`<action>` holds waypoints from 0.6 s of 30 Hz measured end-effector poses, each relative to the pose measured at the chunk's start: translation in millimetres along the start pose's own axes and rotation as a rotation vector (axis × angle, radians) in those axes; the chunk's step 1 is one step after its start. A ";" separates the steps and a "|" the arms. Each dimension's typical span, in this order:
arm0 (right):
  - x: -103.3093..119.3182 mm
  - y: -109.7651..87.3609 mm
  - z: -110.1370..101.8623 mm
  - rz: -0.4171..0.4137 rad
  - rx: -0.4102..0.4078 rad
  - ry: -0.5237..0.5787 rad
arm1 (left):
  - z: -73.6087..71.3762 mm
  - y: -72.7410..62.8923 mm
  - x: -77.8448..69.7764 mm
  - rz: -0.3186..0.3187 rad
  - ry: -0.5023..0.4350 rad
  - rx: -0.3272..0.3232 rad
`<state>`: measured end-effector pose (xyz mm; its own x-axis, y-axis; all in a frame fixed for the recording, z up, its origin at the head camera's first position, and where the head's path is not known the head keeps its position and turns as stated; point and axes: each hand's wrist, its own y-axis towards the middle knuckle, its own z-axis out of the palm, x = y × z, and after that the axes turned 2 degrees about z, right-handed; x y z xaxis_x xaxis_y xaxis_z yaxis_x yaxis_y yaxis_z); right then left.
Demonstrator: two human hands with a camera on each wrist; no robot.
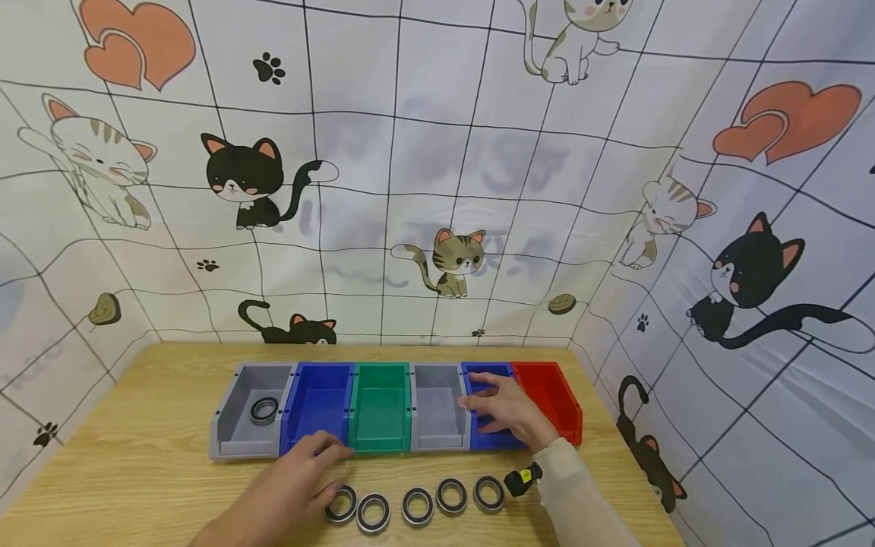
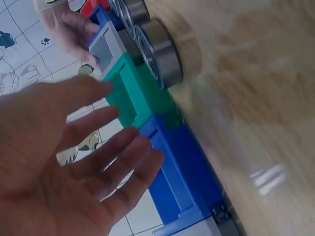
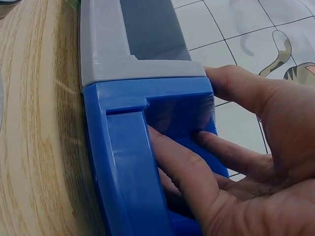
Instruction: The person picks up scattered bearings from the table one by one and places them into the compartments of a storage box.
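Observation:
My left hand [image 1: 301,475] hovers just in front of the left blue bin [image 1: 317,403] and green bin [image 1: 380,410], fingers loosely bent and holding nothing. In the left wrist view its palm [image 2: 54,162] shows bare. Beside its thumb lie a ball bearing [image 1: 373,530] and several more in a row on the table. My right hand [image 1: 509,410] reaches into the right blue bin [image 3: 138,172], fingers spread, one finger at the divider by the grey bin [image 3: 106,44]. No object shows in its fingers, though some fingertips are hidden inside the bin.
The bins stand side by side along the table [image 1: 123,448], with a red bin [image 1: 557,403] at the right end. In the leftmost grey bin [image 1: 239,441] lies a bearing [image 1: 254,414]. A cat-patterned sheet [image 1: 383,190] hangs behind and at the sides.

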<state>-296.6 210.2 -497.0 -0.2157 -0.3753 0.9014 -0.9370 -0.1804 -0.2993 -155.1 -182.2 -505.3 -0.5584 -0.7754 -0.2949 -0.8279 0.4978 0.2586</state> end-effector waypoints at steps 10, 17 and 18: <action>-0.1 -0.8 0.0 0.015 -0.013 0.005 | 4.3 -2.0 -0.9 -0.052 -0.125 0.238; -0.3 0.7 0.0 0.020 -0.022 0.004 | 6.2 -2.5 1.8 -0.012 -0.203 0.308; -0.3 1.3 0.1 0.021 -0.025 0.003 | 6.9 -2.3 2.4 -0.006 -0.209 0.312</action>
<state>-297.7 210.1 -497.7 -0.2359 -0.3762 0.8960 -0.9388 -0.1498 -0.3100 -154.9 -182.5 -512.9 -0.5255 -0.6987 -0.4856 -0.7897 0.6129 -0.0274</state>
